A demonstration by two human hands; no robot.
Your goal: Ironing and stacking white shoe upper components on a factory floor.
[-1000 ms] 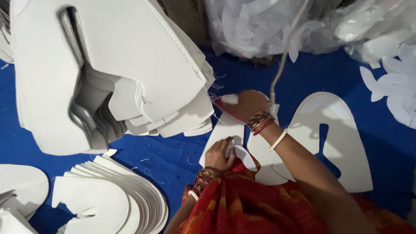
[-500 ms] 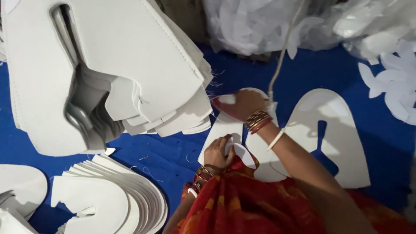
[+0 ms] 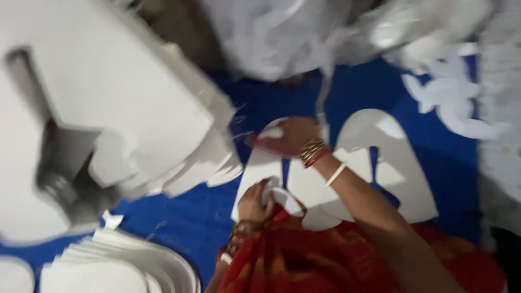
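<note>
A white horseshoe-shaped cut-out piece (image 3: pixel 304 187) lies flat on the blue sheet (image 3: pixel 179 222). My left hand (image 3: pixel 254 201) grips its near edge, which curls up against my red garment. My right hand (image 3: pixel 290 135), with bangles on the wrist, rests on the far end of the piece. Its fingers are closed over a small reddish object (image 3: pixel 259 143) that sticks out to the left; blur hides what it is. A thin white strip (image 3: pixel 324 92) rises from beside this hand. A second, similar white piece (image 3: pixel 401 173) lies just to the right, partly under my forearm.
A tall stack of white cut-out pieces (image 3: pixel 108 119) fills the left side. Another fanned stack (image 3: pixel 119 266) lies at the bottom left. Heaps of white offcuts and crumpled scrap (image 3: pixel 304 38) lie along the back and the right edge (image 3: pixel 461 108).
The picture has turned blurred as my head moves. Both hands stay on the same white piece, almost where they were.
</note>
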